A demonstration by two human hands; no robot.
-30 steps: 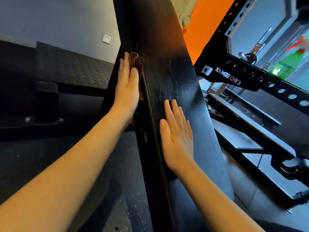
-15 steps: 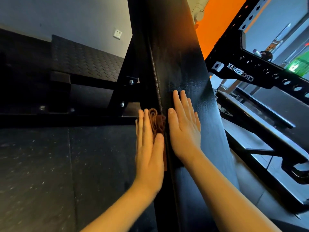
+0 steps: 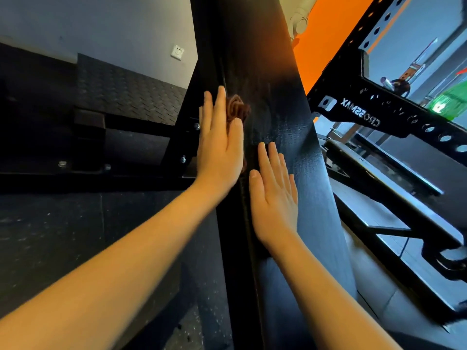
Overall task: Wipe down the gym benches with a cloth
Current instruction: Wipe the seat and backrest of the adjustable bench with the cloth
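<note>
A long black padded gym bench runs away from me up the middle of the view. My left hand lies flat with straight fingers against the bench's left side edge and presses a brown cloth onto it. The cloth bunches out past my fingertips and thumb. My right hand rests flat, fingers straight, on the top pad just right of the edge seam, nearer to me than the left hand.
A black CROSSMAX rack beam with holes crosses at the right, with low black frame rails under it. Dark rubber floor spreads at the left, below a grey wall with a socket. An orange wall stands behind.
My left hand slid the cloth toward me along the bench's side edge, then back away up the edge. My right hand stayed flat on the pad.
</note>
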